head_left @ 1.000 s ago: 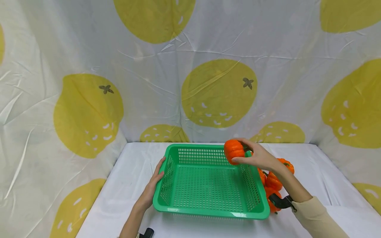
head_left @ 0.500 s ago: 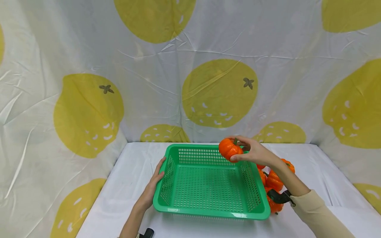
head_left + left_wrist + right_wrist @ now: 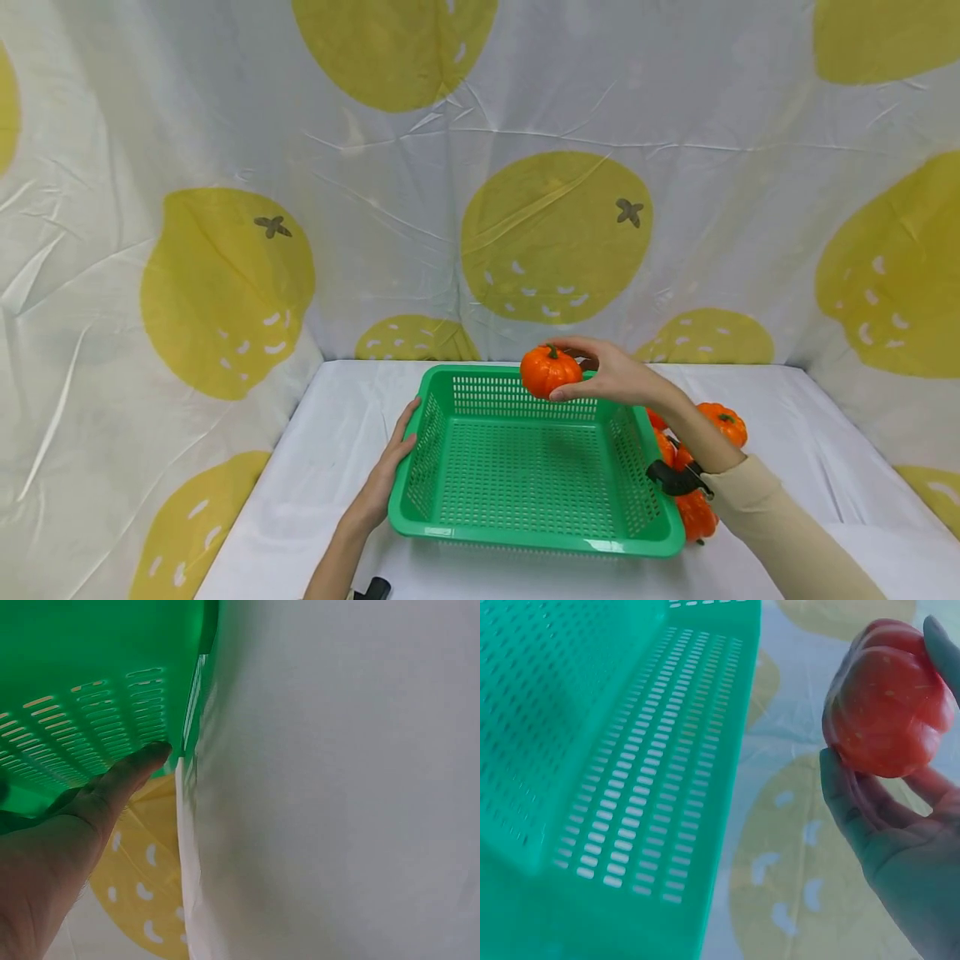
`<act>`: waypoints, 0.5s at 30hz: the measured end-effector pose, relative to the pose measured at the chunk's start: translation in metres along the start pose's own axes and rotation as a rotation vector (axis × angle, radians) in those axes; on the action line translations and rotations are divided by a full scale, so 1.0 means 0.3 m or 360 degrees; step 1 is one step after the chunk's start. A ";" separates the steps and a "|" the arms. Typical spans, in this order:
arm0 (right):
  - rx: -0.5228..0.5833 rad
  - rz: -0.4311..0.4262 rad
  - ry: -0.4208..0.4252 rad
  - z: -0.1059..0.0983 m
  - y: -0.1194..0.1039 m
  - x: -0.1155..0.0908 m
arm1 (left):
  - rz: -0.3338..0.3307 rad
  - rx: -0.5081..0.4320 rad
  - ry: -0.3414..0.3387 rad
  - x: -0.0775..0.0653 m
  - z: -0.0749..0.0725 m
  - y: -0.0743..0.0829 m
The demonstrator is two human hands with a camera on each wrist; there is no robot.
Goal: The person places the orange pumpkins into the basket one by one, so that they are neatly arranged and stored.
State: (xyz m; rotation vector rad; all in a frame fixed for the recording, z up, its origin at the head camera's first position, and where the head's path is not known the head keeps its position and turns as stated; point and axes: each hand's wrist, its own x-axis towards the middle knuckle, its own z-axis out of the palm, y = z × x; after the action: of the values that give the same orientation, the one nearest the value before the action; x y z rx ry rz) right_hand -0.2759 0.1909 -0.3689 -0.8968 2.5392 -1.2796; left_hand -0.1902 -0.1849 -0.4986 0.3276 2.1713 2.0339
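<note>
In the head view my right hand (image 3: 609, 373) grips a small orange pumpkin (image 3: 550, 372) with a green stem, thumb and fingers around its sides. The pumpkin is over the back part of a green plastic basket (image 3: 536, 546) with slotted walls. The right wrist view has the pumpkin (image 3: 889, 701) from another side, thumb and fingertips pressed to its ribbed skin, beside the basket wall. My left hand (image 3: 378, 482) rests against the basket's left side, fingers fairly straight. The left wrist view shows a straight finger of the left hand (image 3: 90, 806) at the slotted outer wall.
Several more orange pumpkins lie to the right of the basket, one pumpkin (image 3: 722, 423) farther back and another pumpkin (image 3: 696, 517) nearer, partly behind my right arm. A white cloth (image 3: 337, 417) covers the table. Lemon-print curtains (image 3: 390, 208) stand behind and at both sides.
My right hand has moved left with the pumpkin, from the basket's back right corner toward the middle of its back wall. The pumpkin has turned stem up. My left hand stays put.
</note>
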 end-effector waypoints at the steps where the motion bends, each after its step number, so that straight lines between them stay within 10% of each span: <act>1: 0.0000 -0.0007 -0.0012 0.006 -0.004 0.010 | -0.0004 0.0002 0.0001 0.000 0.000 0.000; 15: 0.0065 -0.0009 -0.0134 0.112 -0.030 0.146 | -0.0012 0.0024 0.0001 0.000 -0.003 -0.001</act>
State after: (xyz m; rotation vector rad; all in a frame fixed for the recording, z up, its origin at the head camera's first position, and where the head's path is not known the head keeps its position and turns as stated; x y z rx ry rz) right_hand -0.2941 0.1389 -0.3775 -0.9295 2.4392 -1.2632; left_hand -0.1903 -0.1858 -0.4989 0.3196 2.1857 2.0151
